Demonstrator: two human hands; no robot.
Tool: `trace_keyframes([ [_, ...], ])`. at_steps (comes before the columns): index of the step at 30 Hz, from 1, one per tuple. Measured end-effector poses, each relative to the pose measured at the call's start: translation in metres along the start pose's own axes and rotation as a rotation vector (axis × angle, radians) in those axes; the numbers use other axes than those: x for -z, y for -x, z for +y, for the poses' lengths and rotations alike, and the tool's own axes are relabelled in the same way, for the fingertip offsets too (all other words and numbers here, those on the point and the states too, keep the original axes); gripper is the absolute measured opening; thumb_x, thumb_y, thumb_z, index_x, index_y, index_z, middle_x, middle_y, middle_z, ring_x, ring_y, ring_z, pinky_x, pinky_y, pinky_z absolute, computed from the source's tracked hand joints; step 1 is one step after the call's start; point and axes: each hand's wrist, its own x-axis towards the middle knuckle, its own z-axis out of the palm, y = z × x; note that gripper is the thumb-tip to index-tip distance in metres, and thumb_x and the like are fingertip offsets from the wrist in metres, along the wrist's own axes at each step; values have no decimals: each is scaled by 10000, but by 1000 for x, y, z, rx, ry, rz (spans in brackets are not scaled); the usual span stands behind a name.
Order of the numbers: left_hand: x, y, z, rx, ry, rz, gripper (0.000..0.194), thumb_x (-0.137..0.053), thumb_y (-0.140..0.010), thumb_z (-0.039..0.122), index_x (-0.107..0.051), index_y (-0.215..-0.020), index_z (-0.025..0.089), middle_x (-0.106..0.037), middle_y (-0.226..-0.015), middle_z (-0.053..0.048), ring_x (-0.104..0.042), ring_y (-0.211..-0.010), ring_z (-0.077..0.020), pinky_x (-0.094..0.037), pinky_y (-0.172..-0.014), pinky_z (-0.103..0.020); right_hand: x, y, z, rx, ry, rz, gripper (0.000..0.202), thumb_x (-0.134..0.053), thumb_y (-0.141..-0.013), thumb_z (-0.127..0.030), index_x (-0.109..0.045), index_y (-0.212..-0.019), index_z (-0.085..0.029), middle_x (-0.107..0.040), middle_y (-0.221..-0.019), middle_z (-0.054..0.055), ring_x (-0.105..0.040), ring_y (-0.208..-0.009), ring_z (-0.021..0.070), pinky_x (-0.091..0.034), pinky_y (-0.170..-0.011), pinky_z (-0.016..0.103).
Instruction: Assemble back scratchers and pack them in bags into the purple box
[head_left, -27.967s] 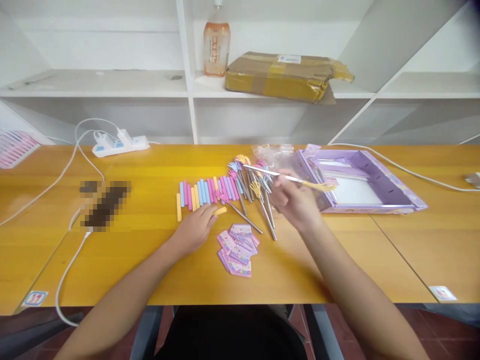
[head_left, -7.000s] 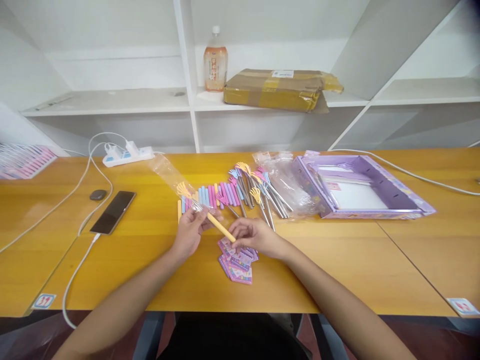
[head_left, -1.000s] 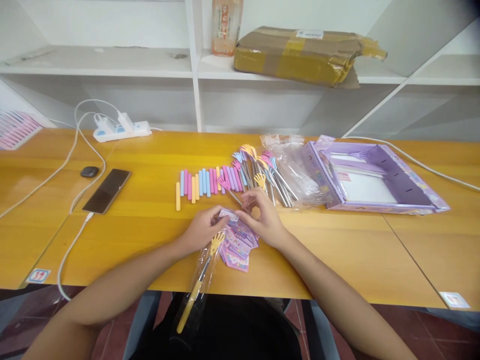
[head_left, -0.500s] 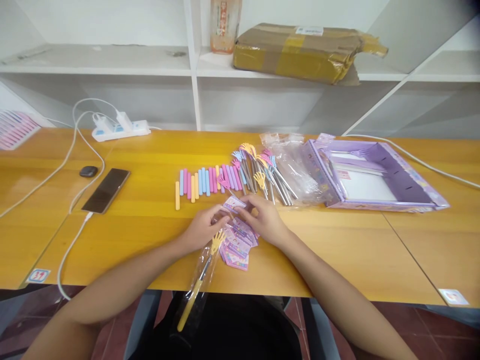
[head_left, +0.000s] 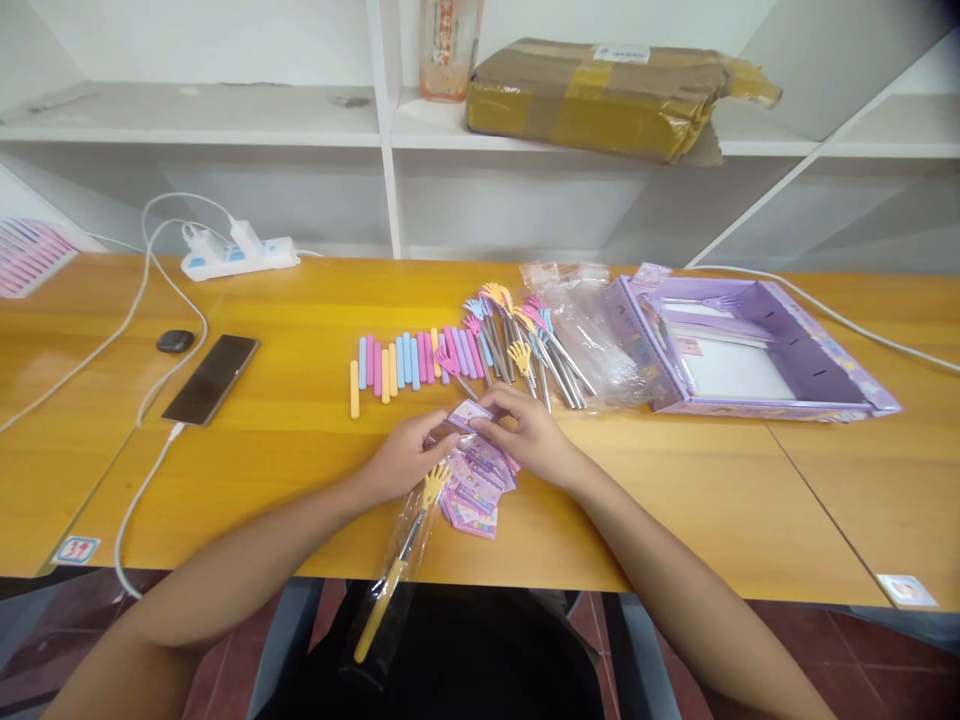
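Note:
My left hand [head_left: 411, 455] is closed on the top end of a clear plastic bag [head_left: 409, 540]. Inside the bag lies a yellow hand-shaped scratcher [head_left: 382, 610] with a metal rod, its handle end past the table's front edge. My right hand [head_left: 525, 435] pinches a small purple printed card [head_left: 470, 413] near the bag's opening. Under and between the hands several more purple cards [head_left: 476, 495] are spread in a pile. Beyond them are a row of coloured handles [head_left: 409, 362] and a heap of metal rods with small hand-shaped heads [head_left: 519, 358].
Clear plastic bags [head_left: 600, 340] lie beside a purple open box [head_left: 780, 408] at the right. On the left are a phone [head_left: 211, 380], a black object [head_left: 175, 342], white cables and a power strip [head_left: 240, 260]. A taped carton [head_left: 592, 100] sits on the shelf.
The small card in my right hand has shifted slightly and its printed face shows more. Both hands stay in nearly the same place.

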Motion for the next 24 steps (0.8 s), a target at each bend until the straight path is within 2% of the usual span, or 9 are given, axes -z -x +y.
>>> trace_keyframes([
  [6,2,0,6,-15,-72,1,283,-584,-1081,437,-713,-1188,209,-791,-1107,-58,-737,-963,-211,-546,-806,-318,-6,3,2,-159,-58,-29,232,-597,-1062,-419,-690,-1040,-208,-707,-896,38,-643,-781,185,-495,-709,313],
  [13,3,1,11,-31,-109,-8,287,-569,-1086,435,-723,-1198,219,-798,-1087,-48,-731,-924,-203,-543,-802,-320,-7,1,1,-188,-43,-17,280,-622,-1030,-478,-683,-991,-207,-698,-842,33,-634,-737,182,-489,-668,300],
  [19,1,1,10,-28,-22,-29,284,-570,-1086,409,-719,-1244,226,-792,-1198,-68,-755,-1025,-218,-579,-868,-334,-10,0,-1,-218,-71,65,394,-622,-1019,-573,-635,-865,-211,-671,-747,23,-626,-684,182,-472,-640,301],
  [24,1,2,13,-11,-53,-12,254,-578,-1076,397,-707,-1187,209,-783,-1064,-55,-735,-909,-203,-552,-782,-313,-12,0,1,-212,-76,68,354,-665,-1003,-537,-640,-864,-212,-668,-713,18,-594,-648,174,-448,-620,303],
])
